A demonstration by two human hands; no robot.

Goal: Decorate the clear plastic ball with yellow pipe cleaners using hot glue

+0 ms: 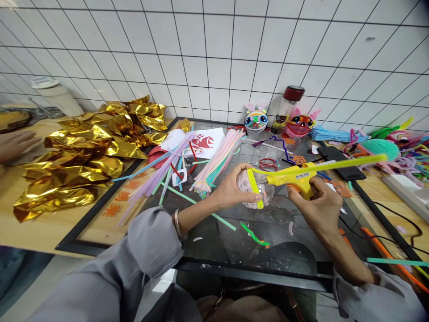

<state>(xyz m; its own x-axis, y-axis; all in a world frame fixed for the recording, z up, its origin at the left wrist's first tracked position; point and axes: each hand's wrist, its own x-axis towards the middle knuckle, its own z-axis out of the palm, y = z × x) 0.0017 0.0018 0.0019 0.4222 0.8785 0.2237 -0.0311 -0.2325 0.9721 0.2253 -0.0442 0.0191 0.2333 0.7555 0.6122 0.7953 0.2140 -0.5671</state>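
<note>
My left hand [229,190] is closed around a clear plastic ball [267,195] above the dark board. A yellow pipe cleaner [355,163] runs down over the ball, and its long free end stretches away to the right. In my right hand [323,205] is a yellow hot glue gun [284,176], its nozzle pointing left at the ball beside the yellow strip. Whether the nozzle touches the ball, I cannot tell. Below them on the board lies a short green pipe cleaner piece [254,234].
Bundles of pastel pipe cleaners [219,156], red-handled scissors [267,164] and a black phone [345,164] lie behind my hands. Two decorated balls [256,120] stand by a bottle [286,109]. Gold foil [83,147] covers the left side, near another person's hand [16,145]. A cable [368,233] crosses at right.
</note>
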